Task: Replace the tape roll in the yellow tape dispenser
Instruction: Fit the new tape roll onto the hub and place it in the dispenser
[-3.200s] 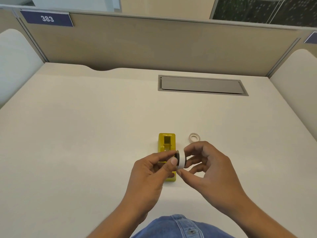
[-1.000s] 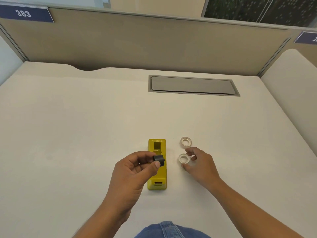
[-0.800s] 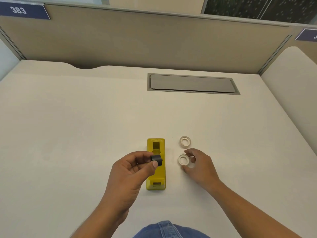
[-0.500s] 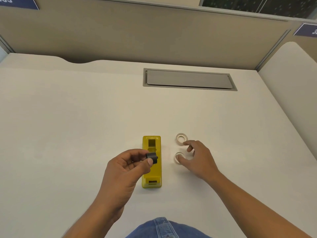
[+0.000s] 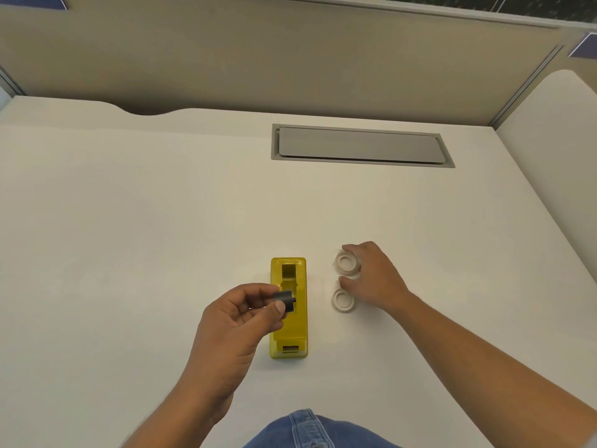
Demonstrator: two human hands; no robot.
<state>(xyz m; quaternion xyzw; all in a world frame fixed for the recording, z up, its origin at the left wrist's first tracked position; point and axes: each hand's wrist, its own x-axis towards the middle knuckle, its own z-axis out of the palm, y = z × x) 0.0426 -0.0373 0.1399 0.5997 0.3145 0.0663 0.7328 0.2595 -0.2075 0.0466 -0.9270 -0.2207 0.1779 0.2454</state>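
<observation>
Yellow plastic tape dispenser [image 5: 288, 308] lies flat on the pale worktop [image 5: 129, 221], its roll bay open to view.

The left hand [image 5: 237, 321] has its fingers [image 5: 258, 291] and thumb pinched on a dark grey spool core [image 5: 285, 301], held just above the dispenser's middle. To the right of that pinch, two whitish tape rolls lie flat on the worktop beside the dispenser. The right hand [image 5: 371, 276] has its fingers [image 5: 350, 248] curled around the far tape roll [image 5: 347, 263], thumb at its near edge; the near tape roll [image 5: 343, 299] lies loose just below that thumb.
</observation>
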